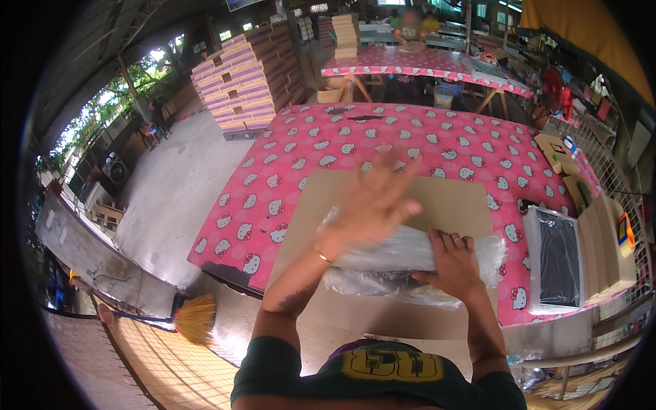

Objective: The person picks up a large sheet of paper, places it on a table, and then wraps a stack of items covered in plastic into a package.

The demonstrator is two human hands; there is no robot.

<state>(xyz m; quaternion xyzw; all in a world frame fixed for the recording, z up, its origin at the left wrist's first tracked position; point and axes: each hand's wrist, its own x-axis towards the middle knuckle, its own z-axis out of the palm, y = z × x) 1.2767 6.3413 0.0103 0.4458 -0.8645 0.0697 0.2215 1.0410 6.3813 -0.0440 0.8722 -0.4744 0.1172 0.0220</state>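
A bundle of crinkled clear plastic wrap (pixel 403 254) lies across a flat brown cardboard sheet (pixel 328 195) on the pink patterned table. What the plastic encloses is hard to make out, though something dark shows at its lower edge. My right hand (pixel 452 263) grips the bundle right of its middle, fingers over the top and thumb on the near side. Above the bundle's left part is my left hand (pixel 379 201), blurred by motion, with its fingers spread and nothing in it. Whether its heel touches the plastic I cannot tell.
A dark panel in a pale frame (pixel 557 256) lies at the table's right, beside cardboard pieces (pixel 605 239) and an orange-handled tape dispenser (pixel 625 236). Stacked boxes (pixel 249 78) stand beyond the left side. A broom (pixel 196 320) is near left. Another person (pixel 410 34) works at a farther table.
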